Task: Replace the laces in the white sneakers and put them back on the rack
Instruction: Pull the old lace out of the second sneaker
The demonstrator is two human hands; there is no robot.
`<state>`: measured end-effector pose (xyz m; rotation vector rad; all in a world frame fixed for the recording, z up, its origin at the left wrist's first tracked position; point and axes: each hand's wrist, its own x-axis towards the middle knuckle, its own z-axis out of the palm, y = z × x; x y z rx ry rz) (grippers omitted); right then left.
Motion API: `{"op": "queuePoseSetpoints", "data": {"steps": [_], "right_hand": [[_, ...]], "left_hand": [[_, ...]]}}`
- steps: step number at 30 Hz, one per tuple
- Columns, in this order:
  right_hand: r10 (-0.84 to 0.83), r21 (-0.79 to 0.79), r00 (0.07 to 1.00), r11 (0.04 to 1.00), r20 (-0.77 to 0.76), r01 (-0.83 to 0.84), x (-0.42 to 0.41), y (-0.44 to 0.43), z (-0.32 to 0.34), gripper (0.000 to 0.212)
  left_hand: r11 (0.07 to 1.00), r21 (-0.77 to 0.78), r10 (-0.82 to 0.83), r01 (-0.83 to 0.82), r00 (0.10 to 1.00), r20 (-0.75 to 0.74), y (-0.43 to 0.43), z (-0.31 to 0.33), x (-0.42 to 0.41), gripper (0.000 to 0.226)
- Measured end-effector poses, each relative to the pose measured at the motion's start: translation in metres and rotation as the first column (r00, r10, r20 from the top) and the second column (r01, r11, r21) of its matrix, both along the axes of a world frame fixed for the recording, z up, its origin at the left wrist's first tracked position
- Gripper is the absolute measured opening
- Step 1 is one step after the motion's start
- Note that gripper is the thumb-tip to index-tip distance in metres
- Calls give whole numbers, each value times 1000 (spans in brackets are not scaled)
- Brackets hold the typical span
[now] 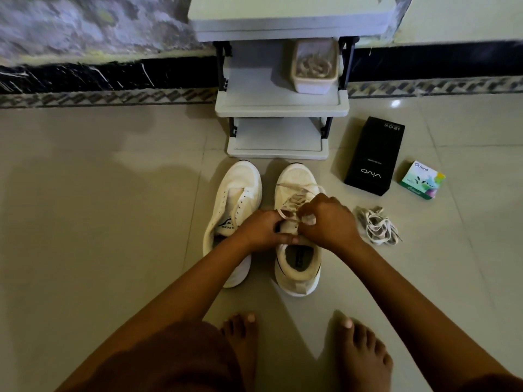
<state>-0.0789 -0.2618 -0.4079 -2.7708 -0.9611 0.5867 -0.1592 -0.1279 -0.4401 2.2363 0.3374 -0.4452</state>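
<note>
two white sneakers stood side by side on the tiled floor [113, 193], toes pointing at the foot of the grey rack [280, 110] and just short of it. the left sneaker [237, 190] lay open with bare eyelets and its tongue showing. the right sneaker [297, 267] carried a pale lace [300, 193] crossed over its front eyelets.

both hands met over the middle of the right sneaker, above its tongue. the left hand [260, 227] had its fingers curled and pinched a strand of the lace, a small loop of it standing up beside the knuckles. the right hand [328, 222] was bunched tight next to it, fingertips pressed together on the same lace; the two hands touched each other.

a loose heap of laces [377, 226] lay on the floor just right of the right hand. further right and back, a black box [373, 157] lay flat, and a small green-and-white box [423, 179] sat beside it. on the rack's middle shelf, toward its right side, stood a pale tub [312, 86] holding a coiled tangle, too blurred to tell apart. two bare feet [362, 360] rested on the floor behind the sneakers.
</note>
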Motion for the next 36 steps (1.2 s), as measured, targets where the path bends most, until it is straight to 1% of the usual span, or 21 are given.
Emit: {"op": "queuePoseSetpoints", "data": {"steps": [3, 5, 7, 9, 12, 14, 15, 17, 18, 22, 23, 24, 25, 26, 28, 29, 30, 32, 33, 34, 36], "right_hand": [[61, 5, 956, 998, 287, -65, -7, 3, -1, 17], [73, 68, 945, 993, 320, -100, -9, 5, -1, 16], [92, 212, 990, 971, 110, -114, -11, 7, 8, 17], [49, 408, 996, 913, -80, -12, -10, 9, 18, 16], [-16, 495, 988, 864, -156, 92, -7, 11, 20, 19], [-5, 371, 984, 926, -180, 72, -5, 9, 15, 37], [32, 218, 990, 976, -135, -2, -4, 7, 12, 47], [127, -19, 992, 992, 12, -126, -4, 2, 5, 51], [147, -53, 986, 988, 73, -143, -5, -1, 3, 45], [145, 1, 965, 989, 220, -149, -8, -5, -5, 26], [104, 77, 979, 990, 174, -119, -8, -6, -6, 23], [9, 219, 999, 976, 38, -17, -7, -5, -3, 18], [-78, 379, 983, 915, -166, 137, -5, -3, 3, 11], [-102, 510, 926, 810, -362, 289, -5, -1, 11, 4], [-76, 614, 881, 689, -466, 385, -6, 2, 22, 7], [-67, 612, 886, 698, -459, 371, -5, 4, 24, 6], [-62, 574, 904, 754, -424, 320, -4, 5, 25, 10], [-11, 305, 969, 948, -246, 88, -4, 5, 20, 38], [41, 125, 987, 992, -153, -22, -4, 4, 16, 51], [82, 7, 994, 997, -67, -81, -5, 2, 13, 56], [118, -40, 992, 992, 43, -116, -9, -2, 9, 49]], "left_hand": [[1000, 20, -16, 16, 1000, 8, 0, 1, 0, 58], [999, 37, -22, 22, 1000, 6, 0, 1, -1, 58], [999, 40, -5, 6, 1000, -7, 1, 2, -1, 50], [999, 50, 9, -8, 1000, -18, 1, 1, 0, 45], [998, 55, -14, 15, 1000, -12, 0, 1, 1, 53], [999, 35, -12, 12, 1000, -6, -1, 1, 0, 55], [1000, 15, 3, -3, 1000, -5, 0, 1, 0, 56], [1000, -17, 21, -22, 1000, -4, 0, 0, -1, 59], [999, -29, 22, -22, 1000, 1, 0, 0, -1, 60], [1000, -15, 6, -6, 1000, 9, 1, 0, -2, 58], [1000, -1, -2, 2, 1000, 7, 1, 1, -2, 58], [1000, 13, -12, 12, 1000, 8, 1, 1, -2, 59], [999, 26, -23, 23, 1000, 13, 2, 1, -1, 60], [999, 35, -33, 32, 999, 18, 2, 0, 0, 60], [998, 50, -44, 43, 999, 26, 2, -2, 0, 60], [998, 55, -46, 44, 999, 28, 2, -3, 1, 59], [998, 50, -39, 38, 999, 22, 1, -3, 0, 57], [1000, -9, 9, -8, 1000, 14, 1, -3, -1, 52], [999, -34, 27, -26, 999, 19, 1, -2, -1, 51], [999, -45, 26, -25, 999, 31, 0, -1, -2, 52], [999, -49, 14, -12, 999, 50, -1, 1, -2, 53]]}}
